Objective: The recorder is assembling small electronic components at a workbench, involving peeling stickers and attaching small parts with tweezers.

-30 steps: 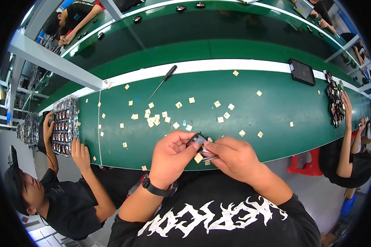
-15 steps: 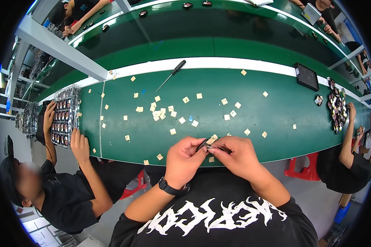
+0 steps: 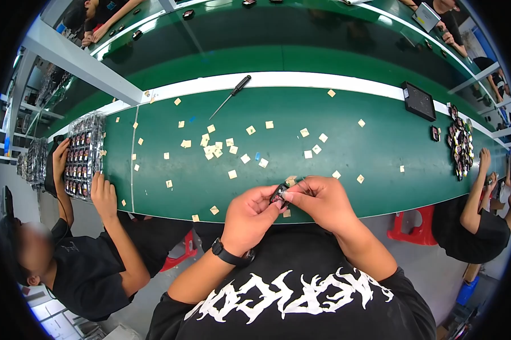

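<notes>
Just above the table's near edge, my left hand (image 3: 247, 218) is closed on a small black oval case (image 3: 277, 195), its inner side turned partly up. My right hand (image 3: 322, 199) meets it from the right, thumb and forefinger pinched together at the case. A thin dark sliver shows by those fingers, too small to name. Small cream paper squares (image 3: 232, 174) lie scattered over the green table (image 3: 278, 170), with one just behind my fingers. Farther off, a black-handled screwdriver (image 3: 241, 85) rests with its shaft pointing toward me.
At the right stand a black tray (image 3: 418, 103) and a heap of small black cases (image 3: 460, 147). On the left, a co-worker's hands hold a plastic-wrapped tray of cases (image 3: 78, 170). A grey metal post (image 3: 91, 65) slants across the far left. A red stool (image 3: 411, 228) stands nearby.
The black case has turned so its inner side shows more. My right fingers have shifted onto it, and the right hand is slightly higher and farther left. The whole view has shifted a little.
</notes>
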A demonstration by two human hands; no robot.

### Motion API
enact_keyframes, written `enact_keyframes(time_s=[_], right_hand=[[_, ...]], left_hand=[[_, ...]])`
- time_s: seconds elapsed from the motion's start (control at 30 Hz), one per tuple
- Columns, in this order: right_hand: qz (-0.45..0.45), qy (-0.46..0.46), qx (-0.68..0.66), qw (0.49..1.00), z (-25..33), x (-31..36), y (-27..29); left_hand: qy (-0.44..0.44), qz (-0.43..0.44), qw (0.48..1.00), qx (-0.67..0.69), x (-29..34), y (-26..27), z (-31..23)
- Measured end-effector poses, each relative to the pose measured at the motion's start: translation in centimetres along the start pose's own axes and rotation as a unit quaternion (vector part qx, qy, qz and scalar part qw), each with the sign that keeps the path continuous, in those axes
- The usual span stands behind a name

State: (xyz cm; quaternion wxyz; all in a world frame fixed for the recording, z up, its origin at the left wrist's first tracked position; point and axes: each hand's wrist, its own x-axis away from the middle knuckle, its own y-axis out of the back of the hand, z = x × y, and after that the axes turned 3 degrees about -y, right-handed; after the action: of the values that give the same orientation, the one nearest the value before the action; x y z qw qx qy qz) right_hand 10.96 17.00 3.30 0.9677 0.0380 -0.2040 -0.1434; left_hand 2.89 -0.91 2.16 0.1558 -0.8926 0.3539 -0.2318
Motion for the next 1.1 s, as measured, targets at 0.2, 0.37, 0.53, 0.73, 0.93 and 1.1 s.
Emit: enact_keyframes(time_s=[0.2, 0.37, 0.53, 0.73, 0.93, 1.1], right_hand=[[-0.010, -0.063, -0.106, 0.992, -0.6, -0.3, -1.0], [-0.018, -0.060, -0.058, 0.996, -1.0, -1.4, -0.7], [0.012, -0.059, -0.019, 0.998, -0.5, -1.7, -0.2], [0.059, -0.074, -0.024, 0.995, -0.1, -1.5, -0.5], [0.021, -0.037, -0.098, 0.994, -0.3, -0.8, -0.3], [-0.060, -0.032, -0.071, 0.995, -1.8, 1.7, 1.7]], left_hand=[[0.004, -0.008, 1.000, 0.019, -0.1, 0.6, 0.8], [0.006, -0.008, 0.999, 0.038, 0.0, 1.1, 1.1], [0.018, 0.002, 0.999, 0.035, 0.3, 1.3, 0.6], [0.008, 0.032, 0.999, 0.040, 0.4, 1.9, 0.8], [0.055, -0.017, 0.996, 0.066, 0.0, 0.6, -0.5], [0.004, -0.032, 0.999, 0.032, 0.1, 0.9, 0.6]])
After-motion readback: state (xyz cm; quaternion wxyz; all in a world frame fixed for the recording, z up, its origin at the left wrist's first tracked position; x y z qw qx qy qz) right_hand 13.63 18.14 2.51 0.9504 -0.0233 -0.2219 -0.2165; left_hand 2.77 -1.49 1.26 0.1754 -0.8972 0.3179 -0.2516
